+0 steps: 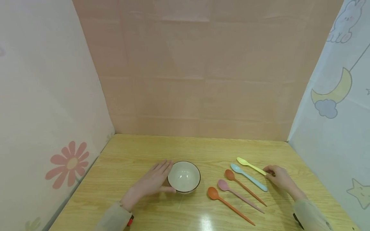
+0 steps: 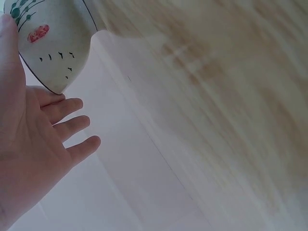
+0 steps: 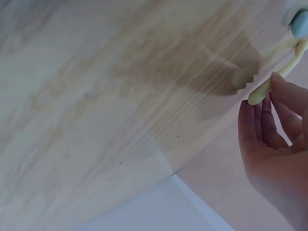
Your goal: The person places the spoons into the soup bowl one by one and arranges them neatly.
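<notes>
A white bowl (image 1: pixel 183 177) with a dark rim stands on the table; painted green leaves and a red mark show on its outside in the left wrist view. My left hand (image 1: pixel 154 178) lies against the bowl's left side, its fingers fairly straight and the thumb along the near side. At the right, my right hand (image 1: pixel 278 177) pinches the handle end of a yellow spoon (image 1: pixel 251 165) between thumb and fingers. The right wrist view shows that yellow handle (image 3: pixel 260 92) just over its own shadow. Nearest to it lies a light blue spoon (image 1: pixel 249 178).
Below the blue spoon, a brown-orange spoon (image 1: pixel 245 187), a pink spoon (image 1: pixel 241 196) and an orange spoon (image 1: pixel 231 207) lie slanted in a row, bowls toward the upper left. The wooden table (image 1: pixel 138 144) meets a tan back wall (image 1: pixel 188 96) and pale patterned side walls.
</notes>
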### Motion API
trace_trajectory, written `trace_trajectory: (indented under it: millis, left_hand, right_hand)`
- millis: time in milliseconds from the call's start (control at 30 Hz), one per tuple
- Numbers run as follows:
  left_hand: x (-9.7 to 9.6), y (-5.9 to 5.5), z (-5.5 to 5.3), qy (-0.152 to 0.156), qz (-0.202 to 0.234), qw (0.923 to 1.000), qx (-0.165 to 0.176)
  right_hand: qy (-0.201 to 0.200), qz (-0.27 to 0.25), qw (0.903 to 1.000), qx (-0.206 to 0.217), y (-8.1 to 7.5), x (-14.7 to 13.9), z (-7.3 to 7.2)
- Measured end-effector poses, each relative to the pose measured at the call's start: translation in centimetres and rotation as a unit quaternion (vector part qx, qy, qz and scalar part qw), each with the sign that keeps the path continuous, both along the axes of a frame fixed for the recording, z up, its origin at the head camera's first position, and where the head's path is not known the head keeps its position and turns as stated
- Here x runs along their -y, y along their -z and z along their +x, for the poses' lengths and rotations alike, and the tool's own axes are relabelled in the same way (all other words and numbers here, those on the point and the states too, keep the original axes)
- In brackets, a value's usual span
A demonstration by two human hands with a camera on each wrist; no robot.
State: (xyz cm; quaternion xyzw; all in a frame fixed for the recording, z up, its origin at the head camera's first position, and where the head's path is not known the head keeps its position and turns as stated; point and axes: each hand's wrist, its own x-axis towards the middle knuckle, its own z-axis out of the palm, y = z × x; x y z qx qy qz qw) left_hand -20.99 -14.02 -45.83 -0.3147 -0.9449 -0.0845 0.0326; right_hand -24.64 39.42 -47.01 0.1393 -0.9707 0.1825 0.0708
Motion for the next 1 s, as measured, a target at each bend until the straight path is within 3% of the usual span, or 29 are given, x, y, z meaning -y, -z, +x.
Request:
trace_trajectory:
  millis: [633,1000]
  left_hand:
    - [-0.2,0.1,0.0,-0.005,0.008,0.9999,0.005]
    - [-0.1,0.1,0.0,-0.006,0.012,0.9999,0.009]
  right_hand:
    - [-0.008,-0.003,0.9999,0.01,-1.0,0.3,0.7]
    - [-0.018,0.004,0.999,-0.04,-1.9,1.2,0.6]
